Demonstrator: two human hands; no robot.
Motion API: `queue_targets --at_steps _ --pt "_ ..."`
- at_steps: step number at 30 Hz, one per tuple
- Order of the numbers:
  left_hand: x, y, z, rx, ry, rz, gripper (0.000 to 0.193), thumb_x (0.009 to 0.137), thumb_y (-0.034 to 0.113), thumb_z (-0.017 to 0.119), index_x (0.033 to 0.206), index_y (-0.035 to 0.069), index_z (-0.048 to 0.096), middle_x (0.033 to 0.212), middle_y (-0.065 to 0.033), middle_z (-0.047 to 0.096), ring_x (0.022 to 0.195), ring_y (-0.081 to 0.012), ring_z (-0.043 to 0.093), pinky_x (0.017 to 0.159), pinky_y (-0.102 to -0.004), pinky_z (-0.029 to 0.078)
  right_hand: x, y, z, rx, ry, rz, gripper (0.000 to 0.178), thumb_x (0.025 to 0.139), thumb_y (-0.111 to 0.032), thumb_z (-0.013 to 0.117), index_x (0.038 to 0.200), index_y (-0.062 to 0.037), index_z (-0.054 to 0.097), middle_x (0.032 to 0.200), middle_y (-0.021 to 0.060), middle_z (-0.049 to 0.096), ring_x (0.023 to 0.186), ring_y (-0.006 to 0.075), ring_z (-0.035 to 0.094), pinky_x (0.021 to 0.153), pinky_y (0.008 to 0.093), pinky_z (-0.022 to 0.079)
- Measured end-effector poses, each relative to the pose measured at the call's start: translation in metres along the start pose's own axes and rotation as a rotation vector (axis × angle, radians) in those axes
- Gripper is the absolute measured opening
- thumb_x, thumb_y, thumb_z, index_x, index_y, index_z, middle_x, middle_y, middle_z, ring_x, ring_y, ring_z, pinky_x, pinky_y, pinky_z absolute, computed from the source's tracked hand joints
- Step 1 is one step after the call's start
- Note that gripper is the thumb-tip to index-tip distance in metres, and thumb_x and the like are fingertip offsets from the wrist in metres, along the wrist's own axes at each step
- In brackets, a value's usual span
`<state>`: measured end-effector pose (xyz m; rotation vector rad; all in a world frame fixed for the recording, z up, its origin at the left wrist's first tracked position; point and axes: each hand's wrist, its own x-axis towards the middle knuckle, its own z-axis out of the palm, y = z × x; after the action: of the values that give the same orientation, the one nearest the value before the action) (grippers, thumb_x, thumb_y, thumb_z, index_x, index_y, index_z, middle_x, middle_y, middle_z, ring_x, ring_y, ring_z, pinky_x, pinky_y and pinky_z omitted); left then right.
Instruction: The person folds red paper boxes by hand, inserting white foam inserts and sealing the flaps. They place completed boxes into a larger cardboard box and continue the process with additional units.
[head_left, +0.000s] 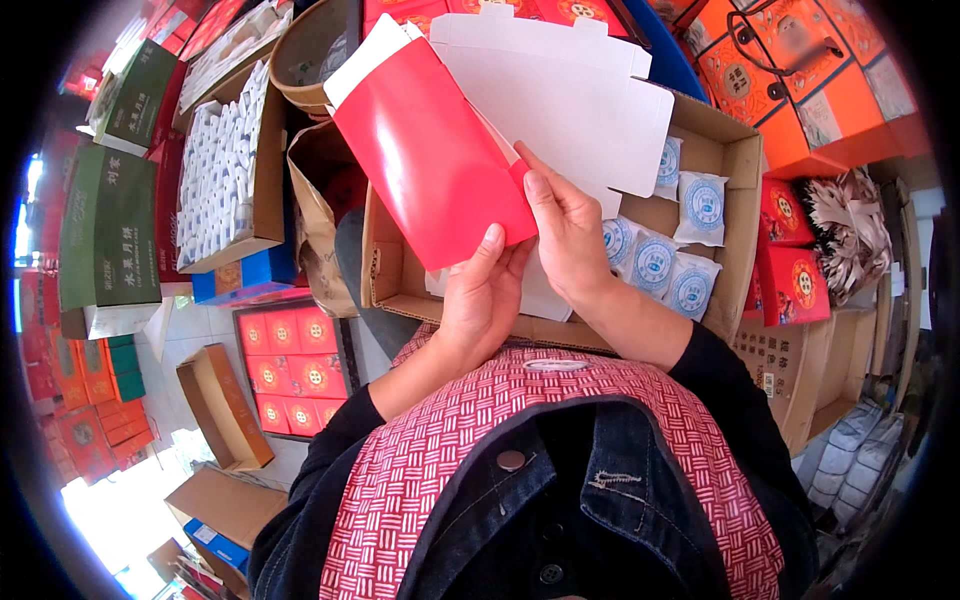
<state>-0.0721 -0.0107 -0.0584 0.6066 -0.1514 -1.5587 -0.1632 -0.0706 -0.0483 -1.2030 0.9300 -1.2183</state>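
Note:
Both my hands hold a glossy red cardboard box, flat-looking and tilted, with white flaps sticking out at its far end. My left hand pinches its near edge, thumb on top and fingers beneath. At the near right corner, my right hand grips a small red side flap between thumb and fingers. Behind it, white sides up, lie unfolded box blanks across an open brown carton. Inside the carton, to the right of my right hand, sit several round items in clear wrappers with blue print.
On the left stand a carton of white packets and dark green boxes. A tray of small red boxes is low on the left, near an empty brown carton. Orange gift boxes are stacked at far right. A round tub stands behind.

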Motion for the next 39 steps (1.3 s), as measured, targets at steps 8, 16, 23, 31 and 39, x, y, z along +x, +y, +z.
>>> queue_targets --at_steps 8,16,23,31,39 --pt "0.001 -0.001 0.000 0.000 0.000 0.028 0.039 0.094 0.016 0.056 0.130 0.008 0.043 0.127 -0.0055 0.052 0.118 -0.0172 0.048 0.106 -0.0335 0.035 -0.004 -0.003 0.009 -0.044 0.011 -0.011 0.039 0.099 -0.022 0.048 0.127 0.0039 0.053 0.114 0.0133 0.064 0.104 0.0139 0.057 0.091 0.0250 0.044" --pt "0.001 0.000 0.003 0.023 0.014 0.027 0.040 0.094 0.019 0.055 0.131 0.009 0.042 0.127 -0.0051 0.052 0.117 -0.0162 0.049 0.106 -0.0325 0.036 -0.011 -0.006 0.010 -0.045 0.022 -0.126 0.037 0.099 -0.017 0.047 0.131 0.0008 0.050 0.127 0.0144 0.057 0.117 0.0176 0.053 0.098 0.0273 0.040" --pt "0.002 -0.008 -0.009 -0.008 0.035 -0.054 0.038 0.095 0.024 0.054 0.129 0.009 0.047 0.126 -0.0036 0.055 0.118 -0.0148 0.049 0.105 -0.0323 0.036 -0.013 0.002 0.006 -0.193 -0.033 -0.224 0.039 0.095 -0.007 0.051 0.133 -0.0013 0.048 0.134 0.0163 0.051 0.125 0.0226 0.049 0.103 0.0294 0.036" --pt "0.002 -0.011 -0.009 0.001 0.032 -0.068 0.036 0.096 0.025 0.053 0.128 0.009 0.049 0.126 -0.0038 0.055 0.118 -0.0151 0.049 0.105 -0.0326 0.037 -0.015 0.008 -0.001 -0.311 -0.033 -0.358 0.040 0.093 -0.006 0.052 0.133 -0.0022 0.048 0.138 0.0198 0.045 0.128 0.0287 0.044 0.104 0.0328 0.036" --pt "0.001 -0.012 -0.015 -0.014 0.063 -0.091 0.034 0.096 0.024 0.053 0.126 0.008 0.049 0.125 -0.0048 0.055 0.117 -0.0152 0.049 0.104 -0.0326 0.037 -0.015 0.003 -0.003 -0.418 -0.073 -0.400 0.038 0.090 -0.003 0.054 0.128 -0.0037 0.054 0.131 0.0194 0.051 0.119 0.0312 0.053 0.098 0.0341 0.043"
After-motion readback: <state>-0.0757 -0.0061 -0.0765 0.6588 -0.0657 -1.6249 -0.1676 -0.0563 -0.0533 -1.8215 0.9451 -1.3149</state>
